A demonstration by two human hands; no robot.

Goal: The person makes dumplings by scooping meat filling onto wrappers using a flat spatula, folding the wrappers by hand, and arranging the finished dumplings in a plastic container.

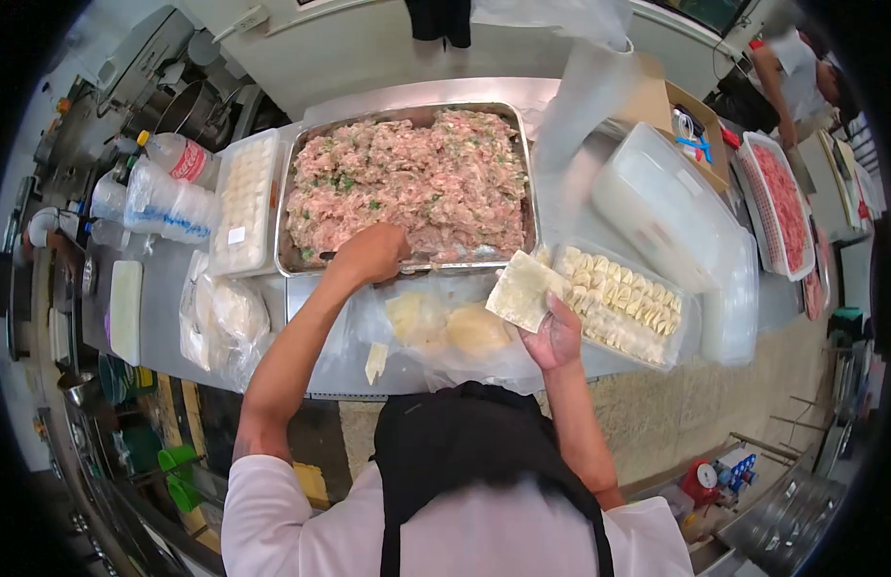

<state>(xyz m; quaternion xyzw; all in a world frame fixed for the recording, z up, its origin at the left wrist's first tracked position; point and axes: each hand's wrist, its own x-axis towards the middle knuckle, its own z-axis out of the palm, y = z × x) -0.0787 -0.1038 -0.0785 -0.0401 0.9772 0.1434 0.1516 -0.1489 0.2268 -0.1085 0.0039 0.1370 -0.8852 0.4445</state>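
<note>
My left hand (370,252) is closed around a dark-handled tool (327,256) at the near edge of a metal tray (284,216); the tool's working end is mostly hidden. Pinkish ground meat filling (407,183) flecked with green fills that tray. In my right hand (555,337) lies a square stack of pale dough wrappers (524,291), thumb at its edge. Right beside it is a clear plastic container (671,361) with rows of folded dumplings (623,298). Between my hands, plastic sheeting covers the table, with yellowish dough pieces (479,328) on it.
Left of the tray stands a lidded box (243,207) of pale round pieces, near bottles (181,159) and a bagged white mass (224,317). Stacked clear containers (657,207) and a cardboard box (700,135) are right. Farther right, another person (796,82) stands near a basket of red meat (777,197).
</note>
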